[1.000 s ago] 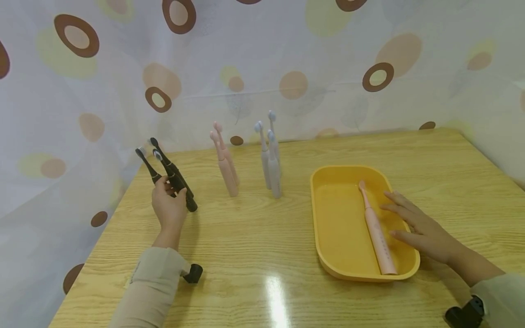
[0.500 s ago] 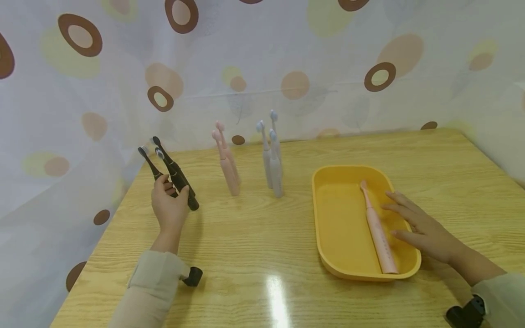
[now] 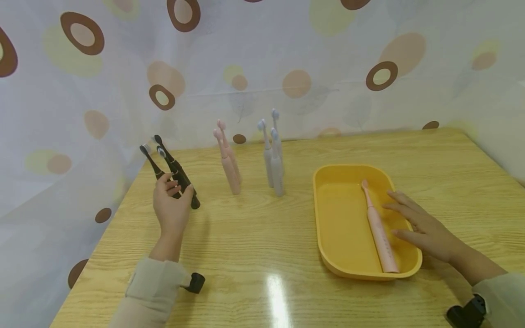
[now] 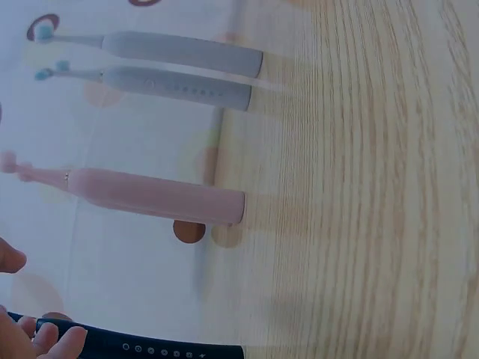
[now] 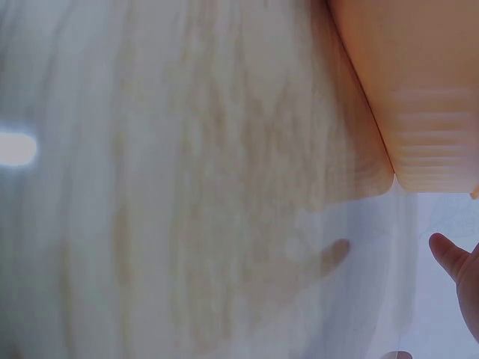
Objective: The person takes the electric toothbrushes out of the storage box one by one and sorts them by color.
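My left hand (image 3: 172, 205) is at the black electric toothbrushes (image 3: 196, 202), which stand upright at the table's left. In the left wrist view its thumb (image 4: 10, 258) is spread away from the fingers (image 4: 46, 340), which lie in front of one black handle (image 4: 150, 346); contact is hard to judge. My right hand (image 3: 426, 230) has its fingers extended over the right rim of a yellow tray (image 3: 340, 228). Inside lies a pink electric toothbrush (image 3: 382, 237). The right wrist view has the right thumb (image 5: 453, 258) beside the tray's outer wall (image 5: 434, 97).
Two pink electric toothbrushes (image 3: 231, 175) stand right of the black ones. Light grey toothbrushes with blue heads (image 3: 276, 175) stand farther right, left of the tray. A patterned cloth (image 3: 246, 59) hangs behind the wooden table (image 3: 238, 255).
My left hand has drawn slightly back toward me, and its thumb is farther from the fingers. The black toothbrushes keep their place. My right hand stays at the tray.
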`<action>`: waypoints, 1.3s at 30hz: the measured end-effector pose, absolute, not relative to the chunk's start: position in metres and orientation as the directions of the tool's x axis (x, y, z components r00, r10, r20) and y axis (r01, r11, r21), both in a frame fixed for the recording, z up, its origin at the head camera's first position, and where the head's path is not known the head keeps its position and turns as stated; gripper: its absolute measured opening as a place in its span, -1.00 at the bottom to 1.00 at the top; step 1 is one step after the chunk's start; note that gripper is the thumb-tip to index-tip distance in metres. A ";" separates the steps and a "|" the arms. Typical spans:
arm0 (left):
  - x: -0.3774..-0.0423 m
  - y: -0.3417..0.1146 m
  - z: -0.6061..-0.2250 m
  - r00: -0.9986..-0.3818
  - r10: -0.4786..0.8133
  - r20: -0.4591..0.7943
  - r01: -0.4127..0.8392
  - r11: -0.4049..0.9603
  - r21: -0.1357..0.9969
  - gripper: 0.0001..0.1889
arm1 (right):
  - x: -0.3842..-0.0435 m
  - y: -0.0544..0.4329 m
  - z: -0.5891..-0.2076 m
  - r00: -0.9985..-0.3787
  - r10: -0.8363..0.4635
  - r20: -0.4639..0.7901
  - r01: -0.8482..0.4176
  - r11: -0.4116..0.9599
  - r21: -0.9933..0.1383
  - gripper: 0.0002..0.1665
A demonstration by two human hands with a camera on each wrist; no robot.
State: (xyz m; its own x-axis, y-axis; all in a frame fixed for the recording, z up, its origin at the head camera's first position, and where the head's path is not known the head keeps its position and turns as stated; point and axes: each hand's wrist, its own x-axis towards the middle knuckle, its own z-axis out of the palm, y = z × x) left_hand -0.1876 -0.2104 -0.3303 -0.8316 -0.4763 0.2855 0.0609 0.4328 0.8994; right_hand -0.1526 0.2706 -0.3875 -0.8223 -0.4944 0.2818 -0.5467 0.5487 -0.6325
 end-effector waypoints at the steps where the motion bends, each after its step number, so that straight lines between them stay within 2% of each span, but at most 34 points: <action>1: -0.187 -0.209 -0.330 -0.836 -0.466 0.289 0.072 0.429 0.900 -0.47 | -0.153 0.270 -0.387 -0.823 -0.496 0.278 -0.545 0.548 -0.634 -0.44; 7: -0.183 -0.197 -0.327 -0.881 -0.371 0.295 0.133 0.403 0.905 -0.48 | -0.152 0.270 -0.386 -0.825 -0.497 0.269 -0.539 0.545 -0.642 -0.43; 19: -0.177 -0.163 -0.326 -0.952 -0.206 0.225 0.143 0.350 0.926 -0.48 | -0.151 0.270 -0.385 -0.829 -0.492 0.267 -0.538 0.566 -0.625 -0.45; 28: -0.175 -0.137 -0.327 -0.966 -0.068 0.250 0.216 0.324 0.921 -0.48 | -0.153 0.270 -0.385 -0.820 -0.501 0.277 -0.552 0.563 -0.615 -0.46; 39: -0.178 -0.106 -0.335 -0.977 0.086 0.193 0.210 0.294 0.932 -0.48 | -0.151 0.269 -0.382 -0.831 -0.492 0.258 -0.529 0.557 -0.641 -0.46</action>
